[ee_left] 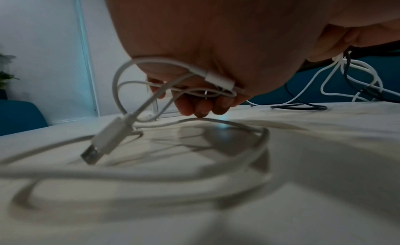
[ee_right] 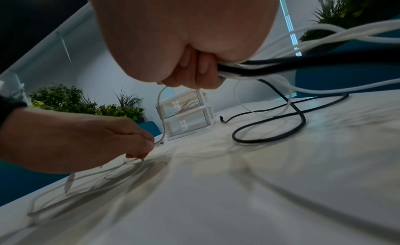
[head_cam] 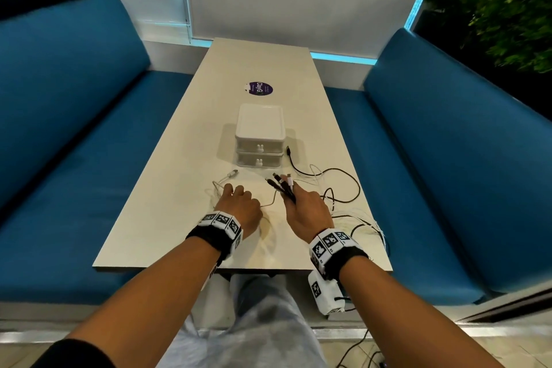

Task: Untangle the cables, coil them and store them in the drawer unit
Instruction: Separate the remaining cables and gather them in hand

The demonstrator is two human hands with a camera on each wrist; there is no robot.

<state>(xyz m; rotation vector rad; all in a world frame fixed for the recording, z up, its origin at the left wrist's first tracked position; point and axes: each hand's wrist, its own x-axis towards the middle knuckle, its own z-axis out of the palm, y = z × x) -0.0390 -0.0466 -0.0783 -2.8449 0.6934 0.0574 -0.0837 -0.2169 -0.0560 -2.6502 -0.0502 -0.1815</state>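
A white two-drawer unit [head_cam: 259, 134] [ee_right: 186, 115] stands mid-table, both drawers closed. My right hand [head_cam: 298, 206] [ee_right: 201, 72] grips a bundle of black and white cables; their plug ends [head_cam: 280, 182] stick out past the fingers toward the unit. The rest of the tangle [head_cam: 343, 188] trails right over the table, with a black cable [ee_right: 270, 129] looping on the surface. My left hand [head_cam: 239, 202] [ee_left: 194, 101] has its fingers curled round loops of a white cable [ee_left: 151, 81]. A USB plug [ee_left: 101, 142] dangles from those loops, and another white plug [head_cam: 231, 174] lies before the unit.
The narrow white table [head_cam: 167, 233] runs away from me between two blue benches [head_cam: 74, 128] [head_cam: 448, 143]. A purple round sticker [head_cam: 260, 88] sits behind the drawer unit. Plants [head_cam: 493, 18] stand behind the benches. Some cable strands hang near the table's right edge [head_cam: 379, 233].
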